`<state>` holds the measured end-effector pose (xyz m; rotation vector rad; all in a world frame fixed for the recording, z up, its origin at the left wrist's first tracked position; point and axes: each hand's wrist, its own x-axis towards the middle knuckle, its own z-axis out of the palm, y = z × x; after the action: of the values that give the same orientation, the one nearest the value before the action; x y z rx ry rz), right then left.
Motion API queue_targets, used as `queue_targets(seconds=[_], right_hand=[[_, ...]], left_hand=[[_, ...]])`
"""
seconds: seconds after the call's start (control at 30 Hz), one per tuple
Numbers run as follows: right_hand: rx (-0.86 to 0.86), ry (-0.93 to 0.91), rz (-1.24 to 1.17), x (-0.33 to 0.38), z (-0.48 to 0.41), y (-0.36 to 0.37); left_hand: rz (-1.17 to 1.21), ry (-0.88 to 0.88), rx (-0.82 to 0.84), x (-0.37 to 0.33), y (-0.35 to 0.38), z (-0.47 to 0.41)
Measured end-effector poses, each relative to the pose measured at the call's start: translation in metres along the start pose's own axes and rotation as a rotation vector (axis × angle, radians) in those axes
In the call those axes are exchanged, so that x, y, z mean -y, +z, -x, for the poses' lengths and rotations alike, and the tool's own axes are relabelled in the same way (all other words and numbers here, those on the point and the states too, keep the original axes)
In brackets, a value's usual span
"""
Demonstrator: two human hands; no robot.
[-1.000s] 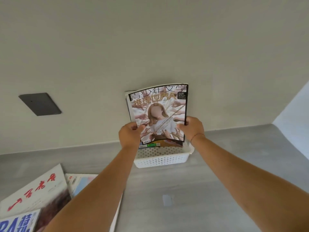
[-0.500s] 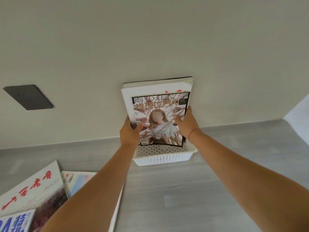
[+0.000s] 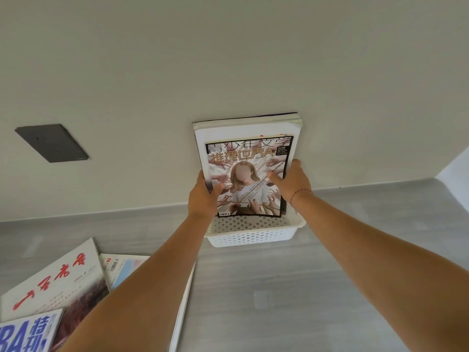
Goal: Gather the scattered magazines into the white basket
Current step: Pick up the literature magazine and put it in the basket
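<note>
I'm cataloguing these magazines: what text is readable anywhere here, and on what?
"青少年文学": top of the held magazine.
"推理世界A": gold title beneath it.
"2016/08": its upper right corner, faint.
"BA" and "特刊": blue magazine, cut by the frame.
Red brushed title on the white magazine: not legible.
Barcodes, small print: too small.

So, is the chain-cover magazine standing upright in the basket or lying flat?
Upright: the magazine stands on end in the white basket against a taller stack, left hand and right hand holding its sides.
</note>
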<state>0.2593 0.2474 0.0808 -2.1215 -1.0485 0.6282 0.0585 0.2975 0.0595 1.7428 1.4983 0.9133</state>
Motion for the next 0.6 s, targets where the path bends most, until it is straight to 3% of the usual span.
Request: queue_targets(seconds=[0.4, 0.6], right_hand=[[-0.038, 0.006, -0.029, 0.001, 0.026, -0.005], [-0.14, -0.176, -0.142, 0.001, 0.118, 0.022]], left_hand=[[-0.07, -0.17, 0.057, 0.005, -0.026, 0.022], [-0.119, -0.273, 0.043, 0.052, -0.075, 0.097]])
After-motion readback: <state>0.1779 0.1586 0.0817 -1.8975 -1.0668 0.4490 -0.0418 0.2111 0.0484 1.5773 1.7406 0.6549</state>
